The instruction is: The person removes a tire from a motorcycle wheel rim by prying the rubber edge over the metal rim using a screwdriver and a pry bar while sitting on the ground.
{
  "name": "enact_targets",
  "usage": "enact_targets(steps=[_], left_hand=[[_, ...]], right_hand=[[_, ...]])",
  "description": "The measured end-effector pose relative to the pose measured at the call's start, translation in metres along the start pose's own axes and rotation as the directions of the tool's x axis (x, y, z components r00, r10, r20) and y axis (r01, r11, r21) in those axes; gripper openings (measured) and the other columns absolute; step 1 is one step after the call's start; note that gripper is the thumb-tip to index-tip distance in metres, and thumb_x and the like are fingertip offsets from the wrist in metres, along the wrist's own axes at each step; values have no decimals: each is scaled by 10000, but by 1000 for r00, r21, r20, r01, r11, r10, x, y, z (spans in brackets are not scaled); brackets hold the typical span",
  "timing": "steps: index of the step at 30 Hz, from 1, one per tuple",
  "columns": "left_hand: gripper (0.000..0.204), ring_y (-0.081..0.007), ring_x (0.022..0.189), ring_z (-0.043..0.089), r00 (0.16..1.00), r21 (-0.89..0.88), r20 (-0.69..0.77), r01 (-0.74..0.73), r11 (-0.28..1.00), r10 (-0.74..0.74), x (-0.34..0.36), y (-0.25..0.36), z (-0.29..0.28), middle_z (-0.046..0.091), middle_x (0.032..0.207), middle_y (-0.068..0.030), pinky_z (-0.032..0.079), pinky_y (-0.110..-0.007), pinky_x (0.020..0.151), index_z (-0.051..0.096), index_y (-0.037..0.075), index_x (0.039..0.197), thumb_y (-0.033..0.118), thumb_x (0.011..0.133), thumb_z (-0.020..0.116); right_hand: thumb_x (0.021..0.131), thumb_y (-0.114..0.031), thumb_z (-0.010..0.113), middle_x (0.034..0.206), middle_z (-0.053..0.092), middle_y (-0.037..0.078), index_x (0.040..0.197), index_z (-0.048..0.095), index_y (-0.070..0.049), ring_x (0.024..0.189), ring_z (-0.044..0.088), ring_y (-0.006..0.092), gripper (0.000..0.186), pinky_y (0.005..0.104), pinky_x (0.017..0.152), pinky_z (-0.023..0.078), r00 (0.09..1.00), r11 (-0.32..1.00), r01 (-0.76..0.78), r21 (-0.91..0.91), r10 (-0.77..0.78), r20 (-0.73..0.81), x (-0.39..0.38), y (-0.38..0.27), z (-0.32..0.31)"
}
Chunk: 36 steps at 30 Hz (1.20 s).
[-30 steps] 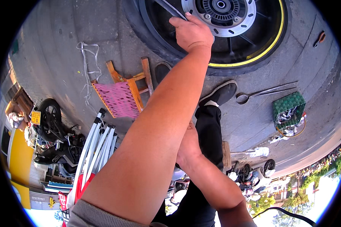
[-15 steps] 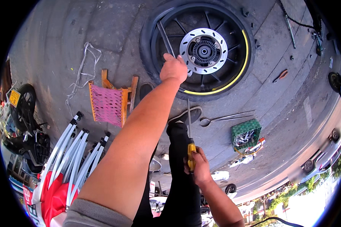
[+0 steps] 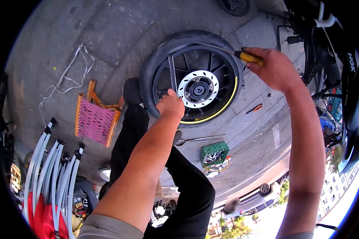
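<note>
A motorcycle wheel lies flat on the pavement, its black tyre around a dark rim with a yellow stripe and a silver brake disc. Gripped in my left hand is the lower end of a flat metal tyre lever, whose far end meets the rim's edge at the upper left. My right hand is closed round the yellow handle of a screwdriver at the wheel's upper right. Its long shaft runs leftward to the far side of the tyre; I cannot tell whether the tip is under the bead.
A low wooden stool with pink webbing stands at left, by white string. Pliers, long metal tongs and a green basket of small parts lie right of my legs. A motorcycle stands far right; folded white poles at lower left.
My right hand has carried the screwdriver from beside my leg up to the wheel's far right side, its shaft now across the tyre. My left hand still grips the lever. The view has shifted.
</note>
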State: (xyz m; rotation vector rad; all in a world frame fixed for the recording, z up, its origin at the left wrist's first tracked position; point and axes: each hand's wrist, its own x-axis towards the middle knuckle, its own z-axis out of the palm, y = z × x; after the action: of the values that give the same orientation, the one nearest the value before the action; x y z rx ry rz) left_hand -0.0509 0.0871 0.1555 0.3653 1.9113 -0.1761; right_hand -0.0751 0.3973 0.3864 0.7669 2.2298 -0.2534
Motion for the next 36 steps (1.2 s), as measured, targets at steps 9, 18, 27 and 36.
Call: enact_targets(steps=[9,18,27,36], left_hand=[[365,-375,1177,704,999,-55,-32,0,998,-1,11,-8,7,677,1282,-173,551,-550,927,509,120,1260,411,1057,592],[339,-390,1095,745,993,42,-96,77,996,-72,13,-5,8,713,1222,-203,580,-527,909,509,66,1275,341,1079,537],[156,-367,994,748,995,56,-98,40,998,-34,8,4,14,733,1102,-175,547,-541,865,519,94,1142,223,1055,527],[257,-433,800,758,1000,-250,16,16,968,-12,-20,-14,-29,769,935,-196,591,-569,719,502,27,1155,220,1008,586]], right_hand=[[863,-173,855,1233,803,140,1314,810,-165,1117,773,293,454,385,1036,578,936,909,312,-278,-243,255,163,-45,-84],[781,-180,845,1104,825,137,1235,833,-112,991,794,323,459,416,896,618,889,930,331,-157,-252,382,202,-57,-88],[915,-467,846,779,702,-23,942,840,-221,718,608,148,248,359,616,469,705,938,251,-238,-8,709,336,-42,-52],[898,-209,813,903,733,178,1309,780,-201,814,782,363,412,477,759,646,920,896,381,-229,-344,186,116,-74,-20]])
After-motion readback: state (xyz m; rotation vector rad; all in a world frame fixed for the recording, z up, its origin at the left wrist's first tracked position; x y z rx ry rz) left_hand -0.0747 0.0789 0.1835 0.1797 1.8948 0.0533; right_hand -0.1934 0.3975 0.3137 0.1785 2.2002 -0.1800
